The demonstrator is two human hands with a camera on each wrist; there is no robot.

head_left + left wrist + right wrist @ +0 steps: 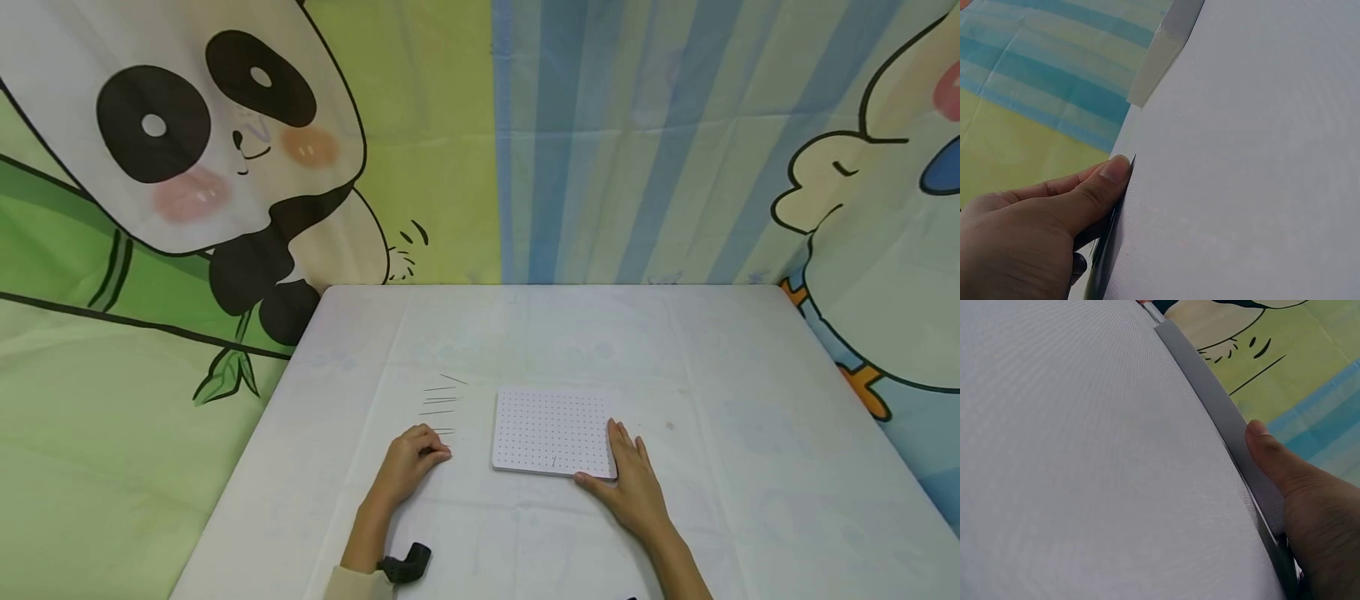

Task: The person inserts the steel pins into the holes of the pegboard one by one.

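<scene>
A white board [551, 425] dotted with a grid of small holes lies flat on the white table. My right hand [633, 492] braces its near right corner, fingers laid straight along the right side and thumb against the front edge. In the right wrist view, the thumb [1260, 434] presses the grey side of the board [1210, 406]. One thin dark stick [1257, 375] rises from the board. Left of the board, my left hand [408, 462] pinches a thin dark stick [1134, 159] between thumb and fingertips, low over the table; most of it is hidden.
Several thin dark sticks [437, 412] lie in a loose column just beyond my left hand. A black wrist mount [407, 564] is strapped to my left wrist. Behind the table's far edge hangs a cartoon-printed cloth [420, 167].
</scene>
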